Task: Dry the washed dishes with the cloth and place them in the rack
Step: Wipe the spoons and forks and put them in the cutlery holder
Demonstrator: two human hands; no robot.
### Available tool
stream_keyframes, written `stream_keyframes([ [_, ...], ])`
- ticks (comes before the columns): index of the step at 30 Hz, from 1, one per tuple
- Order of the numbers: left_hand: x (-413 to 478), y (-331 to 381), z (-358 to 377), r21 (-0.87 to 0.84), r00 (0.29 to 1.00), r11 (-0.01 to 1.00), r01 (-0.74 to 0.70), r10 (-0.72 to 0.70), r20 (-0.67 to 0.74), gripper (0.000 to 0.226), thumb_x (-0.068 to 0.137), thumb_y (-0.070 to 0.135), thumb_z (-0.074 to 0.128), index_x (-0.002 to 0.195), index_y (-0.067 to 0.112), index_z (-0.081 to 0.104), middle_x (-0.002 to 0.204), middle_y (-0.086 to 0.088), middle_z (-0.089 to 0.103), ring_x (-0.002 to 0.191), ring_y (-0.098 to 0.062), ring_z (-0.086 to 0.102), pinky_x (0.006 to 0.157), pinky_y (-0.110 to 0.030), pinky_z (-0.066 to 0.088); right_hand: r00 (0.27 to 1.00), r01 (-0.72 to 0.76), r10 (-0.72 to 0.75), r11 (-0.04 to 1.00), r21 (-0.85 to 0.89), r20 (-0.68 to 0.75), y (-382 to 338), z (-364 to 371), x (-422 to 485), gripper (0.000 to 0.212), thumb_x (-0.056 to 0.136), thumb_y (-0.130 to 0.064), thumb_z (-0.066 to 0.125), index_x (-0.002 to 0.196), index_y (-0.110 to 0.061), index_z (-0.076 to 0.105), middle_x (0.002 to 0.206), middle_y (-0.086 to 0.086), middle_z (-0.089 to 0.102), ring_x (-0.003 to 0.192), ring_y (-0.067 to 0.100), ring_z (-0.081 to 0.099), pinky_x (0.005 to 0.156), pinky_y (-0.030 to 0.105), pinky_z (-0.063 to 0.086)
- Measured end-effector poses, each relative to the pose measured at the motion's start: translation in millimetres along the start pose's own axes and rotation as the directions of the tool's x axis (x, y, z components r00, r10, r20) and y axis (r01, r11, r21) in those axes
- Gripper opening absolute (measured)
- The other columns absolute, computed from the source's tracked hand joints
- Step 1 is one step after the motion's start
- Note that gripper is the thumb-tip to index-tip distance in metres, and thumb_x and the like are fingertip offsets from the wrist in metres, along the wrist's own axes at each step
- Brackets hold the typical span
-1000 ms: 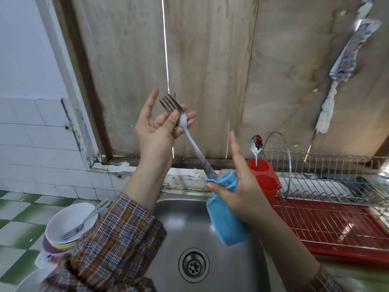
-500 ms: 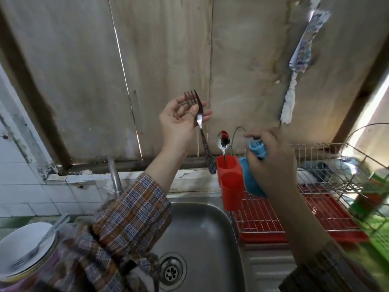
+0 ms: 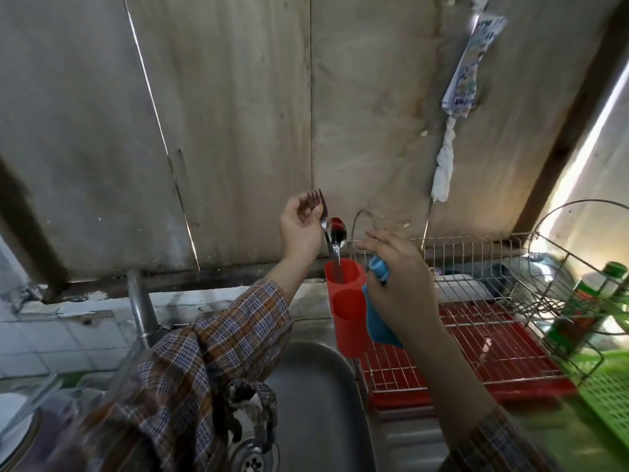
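My left hand (image 3: 301,228) pinches a metal fork (image 3: 323,216) near its tines, tines up, with the handle reaching down into the rear compartment of the red cutlery holder (image 3: 347,308). A spoon (image 3: 337,233) stands upright in that same compartment, right beside the fork. My right hand (image 3: 401,284) grips a blue cloth (image 3: 377,321) just right of the holder, above the left end of the wire dish rack (image 3: 476,267) with its red drip tray (image 3: 510,362).
A steel sink (image 3: 320,396) with a drain lies below, its tap pipe (image 3: 141,301) at the left. White bowls (image 3: 13,427) sit at the far left edge. A green-capped bottle (image 3: 589,301) and a green basket (image 3: 609,393) stand right of the rack.
My left hand carried the fork rightward and lowered its handle into the red holder beside the spoon. My right hand with the cloth stayed near the holder. The view swung right.
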State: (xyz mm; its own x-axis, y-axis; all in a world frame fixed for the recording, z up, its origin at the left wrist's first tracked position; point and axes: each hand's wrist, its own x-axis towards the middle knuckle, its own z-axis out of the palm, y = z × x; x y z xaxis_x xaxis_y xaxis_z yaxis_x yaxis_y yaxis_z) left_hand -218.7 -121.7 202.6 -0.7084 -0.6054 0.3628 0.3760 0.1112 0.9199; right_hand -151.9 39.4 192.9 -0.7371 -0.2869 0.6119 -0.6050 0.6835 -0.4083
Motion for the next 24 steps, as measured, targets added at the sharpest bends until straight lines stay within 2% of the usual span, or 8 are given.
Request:
stream_keyframes([
  [3, -11, -14, 1, 0.032, 0.998, 0.999, -0.007, 0.005, 0.063, 0.023, 0.090, -0.003, 0.060, 0.097, 0.019, 0.061, 0.085, 0.008, 0.064, 0.080, -0.004, 0.061, 0.074, -0.016, 0.051, 1.000, -0.001, 0.001, 0.999, 0.036, -0.009, 1, 1, 0, 0.038, 0.082, 0.001, 0.067, 0.117, -0.011, 0.066, 0.138, 0.003, 0.055, 0.138, 0.021, 0.038, 0.109, 0.024, 0.015],
  [6, -15, -23, -1, 0.045, 0.997, 0.999, -0.015, 0.011, 0.078, 0.026, 0.089, -0.004, 0.060, 0.095, 0.021, 0.060, 0.081, 0.007, 0.063, 0.075, -0.002, 0.060, 0.072, -0.016, 0.051, 1.000, 0.011, -0.009, 0.997, 0.075, -0.019, 3, 4, -1, 0.039, 0.079, 0.003, 0.069, 0.115, -0.012, 0.067, 0.135, 0.004, 0.057, 0.136, 0.021, 0.040, 0.110, 0.030, 0.020],
  [11, -19, -29, -2, 0.026, 0.998, 1.000, 0.014, -0.015, 0.055, 0.028, 0.087, -0.004, 0.064, 0.091, 0.023, 0.059, 0.085, 0.005, 0.063, 0.075, 0.001, 0.058, 0.068, -0.012, 0.050, 0.999, 0.022, -0.017, 0.993, 0.115, -0.049, 5, 7, -3, 0.038, 0.076, 0.006, 0.070, 0.110, -0.011, 0.069, 0.131, 0.006, 0.060, 0.132, 0.024, 0.046, 0.108, 0.032, 0.026],
  [14, -17, -34, 0, 0.037, 0.995, 0.995, 0.096, -0.096, -0.004, 0.018, 0.089, -0.002, 0.063, 0.092, 0.016, 0.060, 0.084, 0.005, 0.060, 0.076, -0.003, 0.056, 0.065, -0.011, 0.048, 0.997, 0.046, -0.035, 0.989, 0.142, -0.076, 7, 8, -2, 0.040, 0.074, 0.008, 0.071, 0.109, -0.013, 0.069, 0.128, 0.005, 0.062, 0.129, 0.024, 0.049, 0.107, 0.032, 0.031],
  [17, -16, -42, 1, 0.055, 0.980, 0.978, 0.200, -0.198, -0.033, 0.013, 0.089, 0.001, 0.063, 0.098, 0.010, 0.062, 0.083, 0.003, 0.060, 0.079, -0.010, 0.057, 0.067, -0.015, 0.046, 0.996, 0.047, -0.034, 0.986, 0.160, -0.082, 7, 9, -3, 0.041, 0.074, 0.009, 0.072, 0.109, -0.013, 0.070, 0.129, 0.005, 0.062, 0.129, 0.023, 0.049, 0.106, 0.040, 0.039],
  [20, -20, -46, -3, 0.114, 0.962, 0.956, 0.271, -0.274, 0.016, 0.009, 0.091, 0.008, 0.064, 0.099, 0.006, 0.065, 0.083, -0.001, 0.063, 0.078, -0.014, 0.059, 0.064, -0.019, 0.048, 0.995, 0.050, -0.034, 0.985, 0.167, -0.098, 6, 10, -6, 0.043, 0.072, 0.011, 0.073, 0.107, -0.013, 0.070, 0.131, 0.005, 0.061, 0.129, 0.015, 0.040, 0.104, 0.038, 0.036],
  [24, -29, -37, -12, 0.145, 0.939, 0.939, 0.311, -0.327, 0.104, 0.013, 0.089, 0.007, 0.066, 0.100, 0.002, 0.064, 0.081, -0.003, 0.063, 0.072, -0.012, 0.061, 0.058, -0.016, 0.050, 0.992, 0.073, -0.057, 0.986, 0.148, -0.114, 6, 12, -9, 0.042, 0.072, 0.011, 0.072, 0.107, -0.013, 0.071, 0.132, 0.006, 0.061, 0.130, 0.015, 0.035, 0.101, 0.032, 0.034],
])
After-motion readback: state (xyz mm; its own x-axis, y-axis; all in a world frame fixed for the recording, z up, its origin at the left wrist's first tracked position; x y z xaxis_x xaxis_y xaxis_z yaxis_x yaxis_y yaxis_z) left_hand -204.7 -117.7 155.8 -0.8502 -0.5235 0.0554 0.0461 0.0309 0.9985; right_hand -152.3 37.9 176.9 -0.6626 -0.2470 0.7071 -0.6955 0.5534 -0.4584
